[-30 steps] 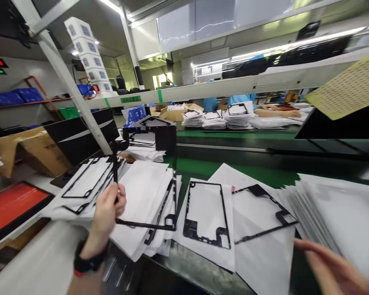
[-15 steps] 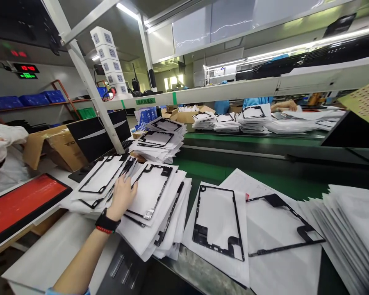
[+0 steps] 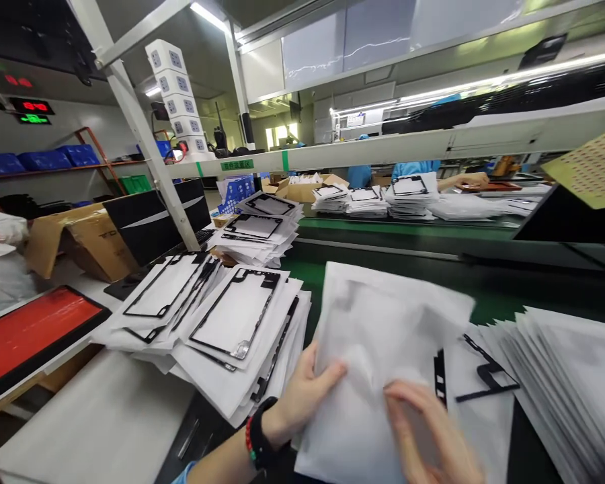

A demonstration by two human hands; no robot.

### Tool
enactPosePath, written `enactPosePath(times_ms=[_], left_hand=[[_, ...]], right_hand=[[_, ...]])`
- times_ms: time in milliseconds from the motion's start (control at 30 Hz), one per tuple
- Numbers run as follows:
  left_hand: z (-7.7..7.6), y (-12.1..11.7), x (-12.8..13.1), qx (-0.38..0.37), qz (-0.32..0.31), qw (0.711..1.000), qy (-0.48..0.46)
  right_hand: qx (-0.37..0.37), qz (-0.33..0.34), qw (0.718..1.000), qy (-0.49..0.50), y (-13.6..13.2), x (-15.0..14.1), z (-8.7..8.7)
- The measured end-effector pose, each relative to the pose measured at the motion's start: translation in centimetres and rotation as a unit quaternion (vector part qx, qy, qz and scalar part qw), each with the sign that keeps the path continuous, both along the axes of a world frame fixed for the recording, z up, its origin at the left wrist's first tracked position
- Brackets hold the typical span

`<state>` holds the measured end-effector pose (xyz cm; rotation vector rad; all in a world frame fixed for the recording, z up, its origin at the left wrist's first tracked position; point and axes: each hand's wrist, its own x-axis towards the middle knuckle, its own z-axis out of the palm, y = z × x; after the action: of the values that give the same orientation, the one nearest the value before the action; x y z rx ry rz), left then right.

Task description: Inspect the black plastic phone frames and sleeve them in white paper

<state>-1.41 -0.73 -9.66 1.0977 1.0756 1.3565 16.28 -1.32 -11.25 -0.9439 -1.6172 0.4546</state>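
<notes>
A white translucent sheet (image 3: 368, 316) is raised in front of me, with dark shapes faintly showing through it. My left hand (image 3: 305, 390) grips its left edge, thumb on top and fingers behind. My right hand (image 3: 433, 437) is on the lower right of the sheet, thumb and fingers drawn together in a pinch on it. Past the sheet's right edge shows part of a thin black frame (image 3: 439, 376). Another black frame (image 3: 489, 376) lies on white paper to the right, partly covered. To the left, a black frame (image 3: 209, 311) rests on top of a stack of white sheets.
A fanned stack of white sheets (image 3: 569, 376) stands at the right. More frames and sheets (image 3: 164, 286) are piled at the left. A red panel (image 3: 35, 329) lies far left. Across the green bench are paper stacks (image 3: 413, 202) and a co-worker's hand (image 3: 466, 180).
My left hand has left the stack at the left, where it laid a black frame, and moved right. My right hand has come into view, and the white sheet is now raised between both hands.
</notes>
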Motion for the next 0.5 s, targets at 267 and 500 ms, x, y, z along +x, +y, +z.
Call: enactPosePath(times_ms=[267,500], left_hand=[[-0.7,-1.6,-1.8,-0.009,0.03,0.999,0.043],[3.2,-0.9,-12.2,-0.014,0.235,0.95,0.206]], right_hand=[[-0.322,0.028,0.936,0.14,2.2,3.5,-1.9],[-0.278,0.012,0.905,0.323,1.6,6.2,-0.3]])
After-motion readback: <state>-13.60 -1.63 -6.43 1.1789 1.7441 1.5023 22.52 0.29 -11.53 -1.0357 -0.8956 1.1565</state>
